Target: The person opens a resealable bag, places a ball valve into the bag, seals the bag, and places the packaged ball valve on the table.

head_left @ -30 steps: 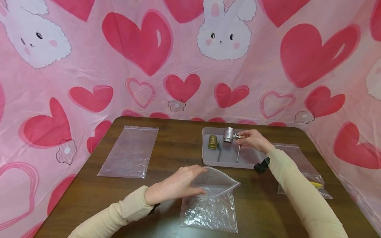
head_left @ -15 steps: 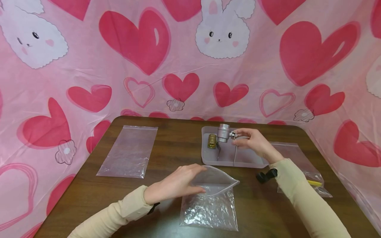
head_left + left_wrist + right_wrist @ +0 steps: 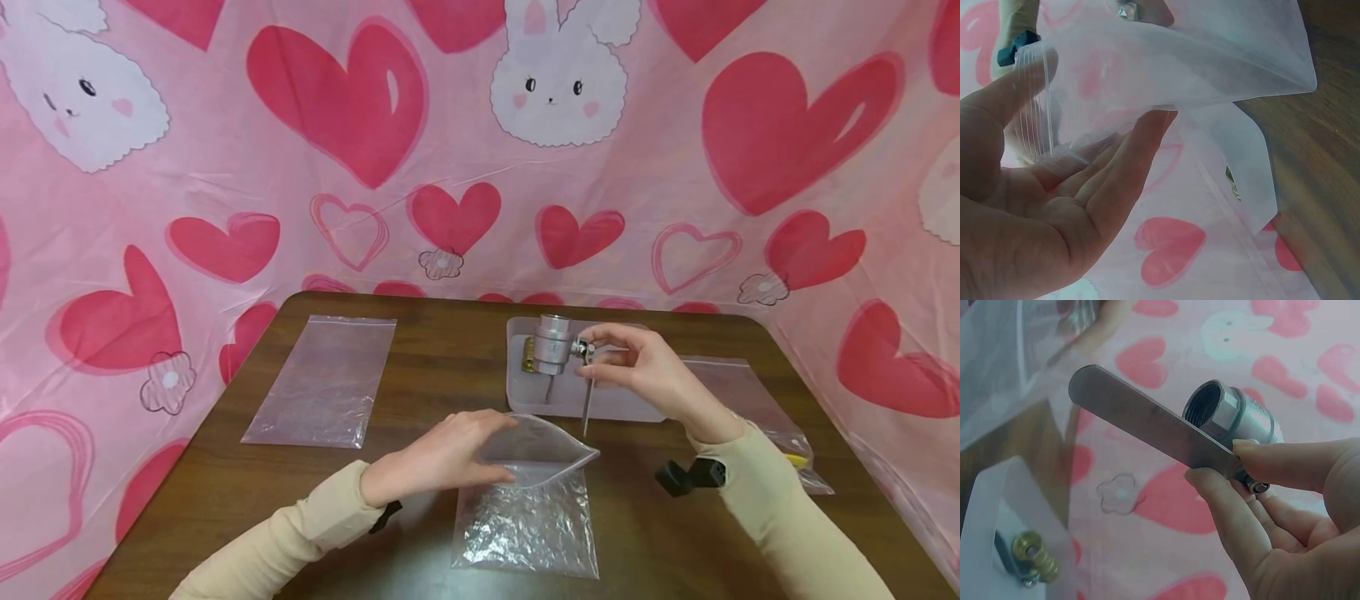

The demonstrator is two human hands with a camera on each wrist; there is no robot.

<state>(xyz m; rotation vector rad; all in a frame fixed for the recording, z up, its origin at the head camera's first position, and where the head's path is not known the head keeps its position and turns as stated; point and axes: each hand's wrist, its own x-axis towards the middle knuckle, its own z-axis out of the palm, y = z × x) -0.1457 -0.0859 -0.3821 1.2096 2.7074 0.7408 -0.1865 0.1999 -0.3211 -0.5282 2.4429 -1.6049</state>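
Note:
A silver ball valve (image 3: pixel 552 343) with a long flat lever hangs upright from my right hand (image 3: pixel 637 367), which pinches it near the stem. In the right wrist view, the valve's threaded opening (image 3: pixel 1210 409) shows behind the lever (image 3: pixel 1147 419). My left hand (image 3: pixel 442 458) has its thumb and fingers spread at the mouth of a clear zip bag (image 3: pixel 525 525), and the mouth gapes. Its fingers show partly through the plastic in the left wrist view. A smaller brass valve (image 3: pixel 1035 553) lies in the translucent tray (image 3: pixel 615 407), mostly hidden behind the silver one in the head view.
A flat zip bag (image 3: pixel 322 383) lies at the left of the wooden table (image 3: pixel 420 350). Another bag (image 3: pixel 750 400) with something yellow in it lies on the right, partly behind the right arm. A pink heart-patterned sheet (image 3: pixel 465 125) hangs behind the table.
The right hand has carried the silver valve left and slightly toward me, so it now covers much of the brass valve. The left hand and its bag have hardly moved.

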